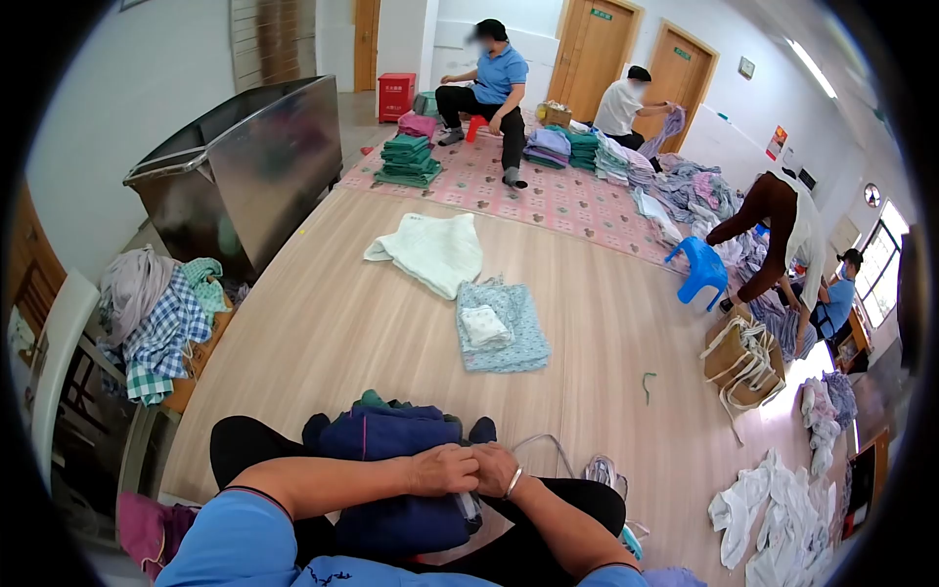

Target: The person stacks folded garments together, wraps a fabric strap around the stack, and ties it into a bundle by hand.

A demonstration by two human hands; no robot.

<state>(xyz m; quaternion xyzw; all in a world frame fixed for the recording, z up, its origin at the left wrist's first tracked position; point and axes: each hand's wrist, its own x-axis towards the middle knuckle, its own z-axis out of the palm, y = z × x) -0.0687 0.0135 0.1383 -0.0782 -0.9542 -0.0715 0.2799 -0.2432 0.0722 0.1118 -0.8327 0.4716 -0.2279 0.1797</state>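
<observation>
A dark navy bundle of folded cloth (pixel 391 432) lies between my bent legs, with some green fabric showing at its far edge. My left hand (pixel 445 470) and my right hand (pixel 496 469) meet over the bundle's right side, fingers closed in a pinch. What they pinch is too small to make out. Just below them a pale grey strip (pixel 470 508) shows against the navy cloth. A thin grey cord (pixel 553 442) curves across the surface right of my right hand, towards a small heap of light cords (pixel 604 472).
Ahead lie a pale green cloth (pixel 430 252) and a folded patterned cloth (pixel 523 338). A metal cart (pixel 264 147) and heaped clothes (pixel 161 318) stand left. Right are a blue stool (pixel 700 271), a cardboard box (pixel 740 362) and white garments (pixel 778 514). Several people sit or bend among piles of clothes.
</observation>
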